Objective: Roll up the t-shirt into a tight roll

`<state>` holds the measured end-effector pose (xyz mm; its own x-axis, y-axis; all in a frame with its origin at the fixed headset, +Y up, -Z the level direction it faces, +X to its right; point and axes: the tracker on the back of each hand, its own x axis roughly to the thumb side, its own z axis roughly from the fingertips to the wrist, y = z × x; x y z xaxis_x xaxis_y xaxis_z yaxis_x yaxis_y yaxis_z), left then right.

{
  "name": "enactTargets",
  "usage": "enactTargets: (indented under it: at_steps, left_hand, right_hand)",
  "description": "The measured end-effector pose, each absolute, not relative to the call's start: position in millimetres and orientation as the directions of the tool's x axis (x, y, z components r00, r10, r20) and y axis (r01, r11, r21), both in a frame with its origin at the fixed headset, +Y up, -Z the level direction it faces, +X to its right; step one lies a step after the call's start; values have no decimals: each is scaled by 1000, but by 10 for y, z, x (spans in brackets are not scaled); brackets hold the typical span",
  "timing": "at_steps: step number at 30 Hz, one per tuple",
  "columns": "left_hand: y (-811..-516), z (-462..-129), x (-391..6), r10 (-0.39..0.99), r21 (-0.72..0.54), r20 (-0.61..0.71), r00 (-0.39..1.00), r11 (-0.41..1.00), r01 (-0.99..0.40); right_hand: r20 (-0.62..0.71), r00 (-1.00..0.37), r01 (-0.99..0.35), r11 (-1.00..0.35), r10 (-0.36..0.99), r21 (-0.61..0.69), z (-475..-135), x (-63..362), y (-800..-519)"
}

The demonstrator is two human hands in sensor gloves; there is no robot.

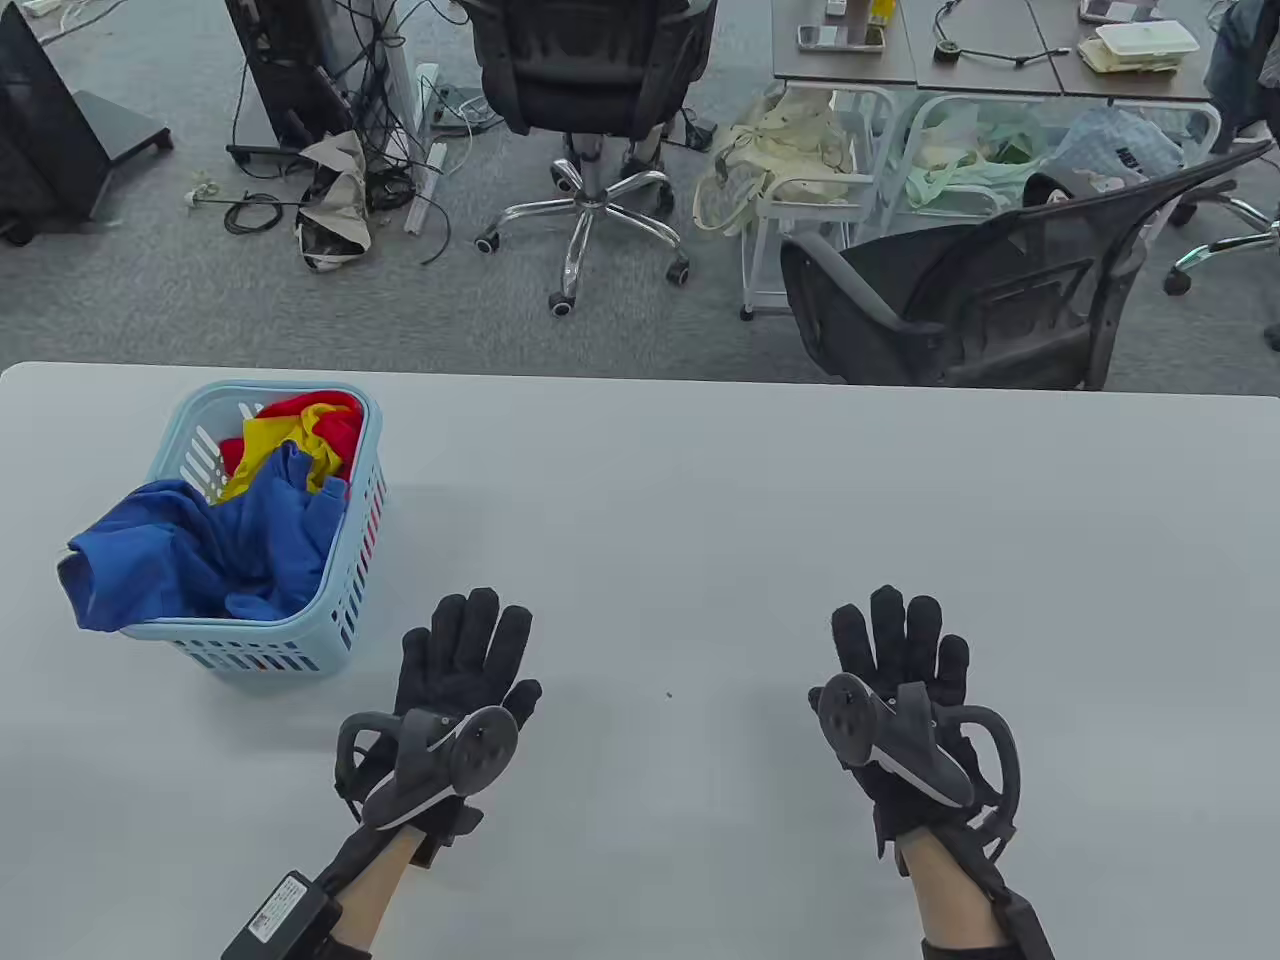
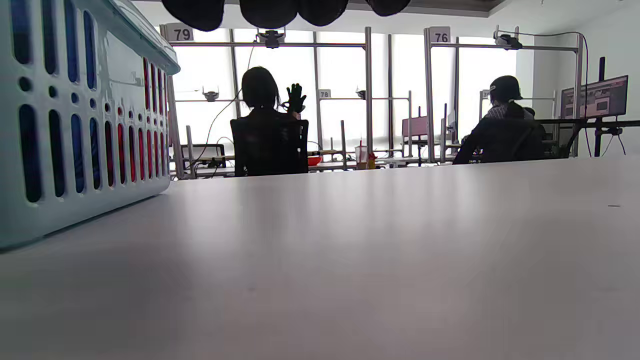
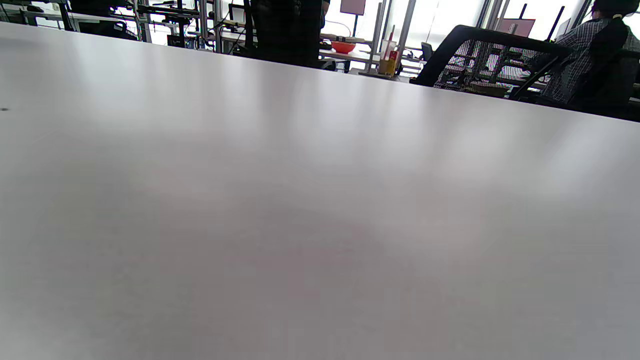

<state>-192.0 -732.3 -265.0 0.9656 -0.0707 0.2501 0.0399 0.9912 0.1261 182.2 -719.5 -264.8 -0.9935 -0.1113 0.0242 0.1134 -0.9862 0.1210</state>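
Inside pale-blue basket: blue t-shirt (red, yellow beneath).

Slotted plastic basket of cloth shirts on smooth, faintly glossy table.

Black fabric gloves cover the left hand and right hand, each carrying a grey ring-shaped tracker.
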Motion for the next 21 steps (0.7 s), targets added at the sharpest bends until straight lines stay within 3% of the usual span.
enactTargets:
  at_steps: [4, 21]
  left_hand:
    - [-7298, -2665, -1912, -26, 121, 253, 967, 993, -6]
    - [-7244, -2721, -2052, -118, 173, 207, 971, 981, 83]
  right_hand:
    - [33, -995, 101, -990, -99, 100, -2613, 1813, -7135]
    - [88, -995, 48, -995, -40, 92, -2561, 1691, -7061]
